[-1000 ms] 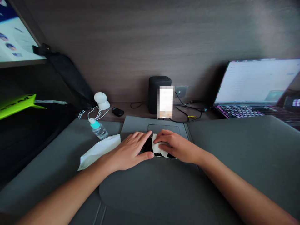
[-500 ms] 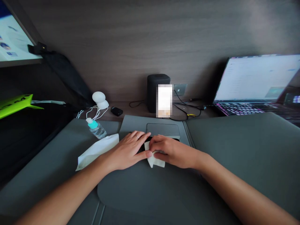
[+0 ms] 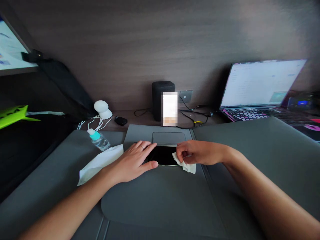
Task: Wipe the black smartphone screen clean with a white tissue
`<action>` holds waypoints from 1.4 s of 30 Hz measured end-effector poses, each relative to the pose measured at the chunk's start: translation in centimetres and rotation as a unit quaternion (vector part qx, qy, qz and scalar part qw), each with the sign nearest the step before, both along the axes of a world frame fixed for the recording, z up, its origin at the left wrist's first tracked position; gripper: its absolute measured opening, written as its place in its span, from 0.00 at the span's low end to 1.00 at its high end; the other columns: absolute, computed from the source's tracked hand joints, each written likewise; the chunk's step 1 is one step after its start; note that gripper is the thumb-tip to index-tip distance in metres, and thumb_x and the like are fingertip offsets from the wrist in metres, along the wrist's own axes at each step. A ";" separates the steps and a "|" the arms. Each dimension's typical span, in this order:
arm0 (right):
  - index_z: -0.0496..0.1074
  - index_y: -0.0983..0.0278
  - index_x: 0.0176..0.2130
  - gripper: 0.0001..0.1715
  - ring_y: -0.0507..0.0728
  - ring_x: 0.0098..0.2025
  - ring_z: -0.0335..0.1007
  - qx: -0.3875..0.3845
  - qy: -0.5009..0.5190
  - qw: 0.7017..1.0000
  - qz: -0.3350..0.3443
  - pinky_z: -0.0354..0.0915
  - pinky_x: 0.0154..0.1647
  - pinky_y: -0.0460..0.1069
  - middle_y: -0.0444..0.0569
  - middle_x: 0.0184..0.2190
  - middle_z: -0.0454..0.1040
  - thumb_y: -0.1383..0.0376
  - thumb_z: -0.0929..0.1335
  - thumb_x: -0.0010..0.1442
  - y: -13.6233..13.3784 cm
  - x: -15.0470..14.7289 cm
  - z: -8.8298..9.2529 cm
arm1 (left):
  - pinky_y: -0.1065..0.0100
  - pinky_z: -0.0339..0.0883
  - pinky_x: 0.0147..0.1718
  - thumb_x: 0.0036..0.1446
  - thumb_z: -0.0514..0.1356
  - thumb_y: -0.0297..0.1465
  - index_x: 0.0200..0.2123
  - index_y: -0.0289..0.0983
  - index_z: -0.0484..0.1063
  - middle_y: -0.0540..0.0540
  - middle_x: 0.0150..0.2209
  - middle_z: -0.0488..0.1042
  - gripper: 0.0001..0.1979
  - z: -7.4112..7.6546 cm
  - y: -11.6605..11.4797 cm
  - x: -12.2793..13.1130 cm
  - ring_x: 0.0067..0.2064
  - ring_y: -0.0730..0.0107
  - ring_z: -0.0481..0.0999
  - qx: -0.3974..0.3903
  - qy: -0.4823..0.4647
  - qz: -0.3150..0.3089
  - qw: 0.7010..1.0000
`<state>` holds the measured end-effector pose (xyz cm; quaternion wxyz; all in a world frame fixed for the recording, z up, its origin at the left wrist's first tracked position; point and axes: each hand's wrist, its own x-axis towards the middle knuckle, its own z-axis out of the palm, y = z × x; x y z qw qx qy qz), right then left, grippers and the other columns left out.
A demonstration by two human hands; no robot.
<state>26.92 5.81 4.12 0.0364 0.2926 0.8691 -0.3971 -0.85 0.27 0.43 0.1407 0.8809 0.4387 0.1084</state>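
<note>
A smartphone (image 3: 163, 155) with a dark screen lies flat and sideways on the grey mat (image 3: 160, 196). Over its left end is my left hand (image 3: 136, 161), with the thumb at the near edge and the forefinger at the far edge, gripping it. Pinched in my right hand (image 3: 191, 151) is a crumpled white wipe (image 3: 189, 167), which rests against the phone's right end. That end is partly hidden by the hand and wipe. Left of my left hand lies a white sheet or packet (image 3: 100, 163), beside a clear spray bottle (image 3: 100, 141) with a turquoise collar, tilted in view.
At the back stand a black speaker (image 3: 157, 100), a white round device (image 3: 102, 108) with cords, and a small black object (image 3: 121, 120). Black cables (image 3: 200, 115) run toward an open laptop (image 3: 260, 86) at right. A black bag (image 3: 45, 140) is at left.
My right hand has moved right with the wipe, from the phone's middle to its right end, uncovering the dark screen. My left hand stays on the left end. The view has shifted slightly.
</note>
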 end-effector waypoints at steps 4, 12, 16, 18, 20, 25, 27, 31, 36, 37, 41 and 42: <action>0.70 0.67 0.34 0.06 0.50 0.31 0.65 0.001 -0.001 0.999 -0.036 0.61 0.32 0.44 0.46 0.32 0.70 0.72 0.64 0.54 0.1 0.1 -0.3 | 0.55 0.55 0.57 0.66 0.44 0.52 0.66 0.41 0.51 0.40 0.61 0.60 0.32 0.2 -0.1 0.1 0.61 0.52 0.59 0.001 0.006 0.003 1.000; 0.70 0.66 0.34 0.06 0.51 0.32 0.64 0.058 0.053 0.995 -0.067 0.61 0.34 0.45 0.46 0.32 0.69 0.71 0.63 0.54 0.4 0.4 0.7 | 0.56 0.55 0.57 0.66 0.44 0.51 0.66 0.42 0.51 0.41 0.61 0.61 0.31 0.1 0.0 0.0 0.61 0.52 0.59 0.007 0.011 0.003 1.000; 0.69 0.64 0.37 0.09 0.52 0.31 0.65 0.146 0.059 0.970 -0.187 0.61 0.32 0.47 0.45 0.30 0.70 0.69 0.63 0.54 1.8 3.3 1.5 | 0.56 0.54 0.57 0.66 0.44 0.52 0.66 0.41 0.50 0.40 0.62 0.60 0.32 0.1 0.0 0.0 0.62 0.52 0.58 -0.006 0.007 0.002 1.000; 0.70 0.63 0.33 0.08 0.53 0.28 0.64 0.212 -0.005 0.950 -0.229 0.60 0.30 0.48 0.45 0.27 0.70 0.70 0.63 0.51 2.6 4.6 1.4 | 0.55 0.53 0.58 0.66 0.44 0.52 0.66 0.41 0.50 0.40 0.62 0.59 0.32 0.1 0.0 0.0 0.62 0.53 0.57 -0.010 -0.001 -0.001 1.000; 0.71 0.63 0.29 0.06 0.54 0.27 0.65 0.238 -0.079 0.940 -0.230 0.59 0.30 0.49 0.46 0.25 0.70 0.71 0.64 0.50 3.0 5.3 1.2 | 0.55 0.53 0.58 0.66 0.44 0.51 0.66 0.42 0.50 0.40 0.62 0.60 0.31 0.1 -0.1 0.0 0.62 0.52 0.57 -0.011 -0.006 0.001 1.000; 0.74 0.63 0.29 0.11 0.60 0.37 0.69 0.286 -0.088 0.931 -0.207 0.64 0.42 0.56 0.53 0.35 0.71 0.60 0.66 0.56 3.0 4.4 0.6 | 0.55 0.54 0.57 0.66 0.45 0.51 0.66 0.43 0.50 0.41 0.62 0.60 0.31 0.0 -0.1 -0.1 0.61 0.53 0.59 0.000 -0.014 -0.002 1.000; 0.75 0.64 0.35 0.15 0.63 0.44 0.68 0.329 -0.053 0.919 -0.210 0.63 0.49 0.59 0.55 0.40 0.71 0.56 0.66 0.58 3.0 3.7 -0.1 | 0.55 0.53 0.58 0.66 0.45 0.51 0.66 0.42 0.50 0.40 0.62 0.60 0.31 0.0 0.0 -0.1 0.61 0.53 0.58 -0.006 -0.007 -0.001 1.000; 0.69 0.64 0.51 0.24 0.65 0.55 0.64 0.359 -0.019 0.915 -0.183 0.59 0.57 0.61 0.57 0.51 0.70 0.55 0.65 0.60 3.3 2.5 -2.1 | 0.54 0.53 0.58 0.66 0.45 0.52 0.66 0.41 0.49 0.40 0.62 0.59 0.32 0.1 0.0 -0.1 0.62 0.53 0.57 -0.018 0.004 0.003 1.000; 0.64 0.66 0.58 0.29 0.65 0.57 0.62 0.345 -0.020 0.923 -0.169 0.59 0.58 0.61 0.57 0.53 0.68 0.56 0.65 0.60 2.9 1.4 -3.1 | 0.54 0.53 0.58 0.66 0.45 0.51 0.67 0.42 0.49 0.40 0.63 0.58 0.32 0.0 0.0 -0.1 0.62 0.52 0.57 -0.014 0.000 0.001 1.000; 0.64 0.66 0.58 0.30 0.65 0.56 0.63 0.339 -0.017 0.925 -0.170 0.60 0.58 0.60 0.58 0.53 0.68 0.57 0.65 0.60 2.8 1.2 -3.0 | 0.54 0.53 0.58 0.66 0.45 0.51 0.67 0.42 0.49 0.40 0.63 0.59 0.32 0.0 0.0 -0.2 0.62 0.52 0.57 -0.013 0.000 0.000 1.000; 0.65 0.64 0.57 0.28 0.63 0.52 0.66 0.318 0.006 0.931 -0.179 0.61 0.56 0.59 0.56 0.48 0.68 0.56 0.66 0.60 2.6 0.9 -2.7 | 0.54 0.54 0.57 0.66 0.45 0.51 0.67 0.44 0.48 0.41 0.63 0.59 0.31 -0.1 0.0 -0.2 0.62 0.52 0.58 -0.005 -0.008 -0.001 1.000; 0.66 0.64 0.57 0.28 0.62 0.51 0.67 0.312 0.013 0.932 -0.186 0.62 0.55 0.58 0.55 0.47 0.68 0.56 0.66 0.60 2.6 0.8 -2.6 | 0.54 0.54 0.57 0.66 0.45 0.51 0.67 0.44 0.48 0.41 0.62 0.60 0.31 -0.1 0.0 -0.2 0.62 0.52 0.58 -0.005 -0.011 -0.002 1.000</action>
